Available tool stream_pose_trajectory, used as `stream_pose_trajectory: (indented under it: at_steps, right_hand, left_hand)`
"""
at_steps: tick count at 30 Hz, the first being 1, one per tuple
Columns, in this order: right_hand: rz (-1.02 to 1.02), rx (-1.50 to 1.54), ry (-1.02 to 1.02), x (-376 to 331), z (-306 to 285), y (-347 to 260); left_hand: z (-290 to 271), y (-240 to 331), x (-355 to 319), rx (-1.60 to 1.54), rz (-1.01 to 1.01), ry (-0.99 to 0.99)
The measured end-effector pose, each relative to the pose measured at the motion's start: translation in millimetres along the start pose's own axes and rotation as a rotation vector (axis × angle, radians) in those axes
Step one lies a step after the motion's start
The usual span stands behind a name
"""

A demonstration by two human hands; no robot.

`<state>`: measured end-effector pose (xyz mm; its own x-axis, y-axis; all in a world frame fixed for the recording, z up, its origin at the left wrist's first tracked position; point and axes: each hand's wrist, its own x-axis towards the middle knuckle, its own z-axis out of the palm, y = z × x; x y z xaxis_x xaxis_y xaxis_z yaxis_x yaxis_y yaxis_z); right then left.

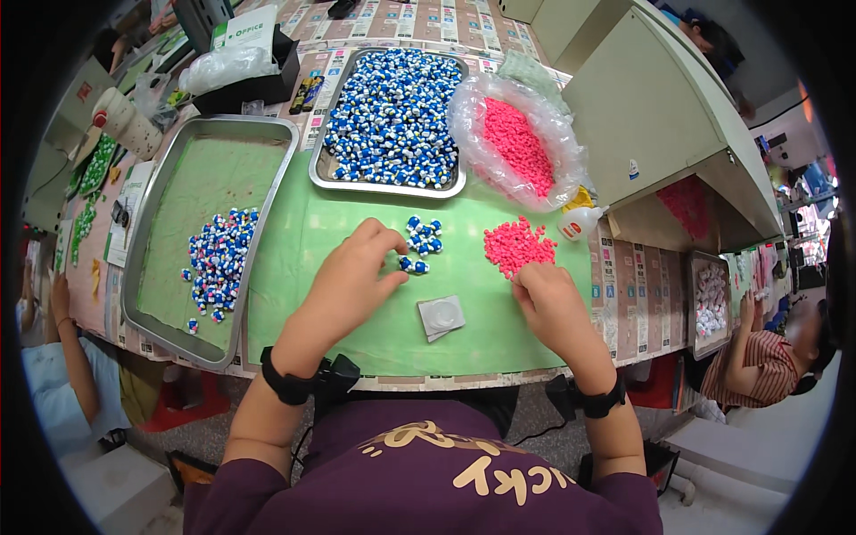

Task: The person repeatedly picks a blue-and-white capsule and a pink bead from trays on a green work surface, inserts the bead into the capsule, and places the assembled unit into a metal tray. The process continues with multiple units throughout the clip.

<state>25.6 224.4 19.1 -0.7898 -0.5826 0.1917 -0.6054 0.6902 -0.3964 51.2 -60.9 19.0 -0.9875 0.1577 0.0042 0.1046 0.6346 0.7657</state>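
Observation:
My left hand (353,275) is over the green mat (374,348), thumb and index finger apart beside a small blue-and-white figure (413,266). Several more of these blue-and-white figures (424,235) lie just beyond its fingertips. At the near edge of a pile of small pink pieces (517,244), my right hand (551,301) has its thumb and fingers pinched together; what they hold, if anything, is hidden. Between the hands, nearer to me, a small flat dish of clear liquid or gel (441,316) rests on a pale square.
A metal tray (134,294) with finished-looking blue, white and pink figures stands left. A fuller tray (319,175) of blue-and-white figures is at the back, beside a clear bag (563,143) of pink pieces. A white squeeze bottle (580,223) stands right, near a grey cabinet (642,107). People sit at both sides.

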Motion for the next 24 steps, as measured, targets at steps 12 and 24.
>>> stream_pose_trajectory:
  at_steps: [12,24]
  right_hand:
    - [-0.029,0.031,-0.016,-4,2,4]
    - [-0.213,0.454,0.169,29,-46,-66]
  left_hand:
    - [12,-10,7,0.073,0.108,-0.021]
    - [-20,31,-11,-0.707,0.111,-0.096]
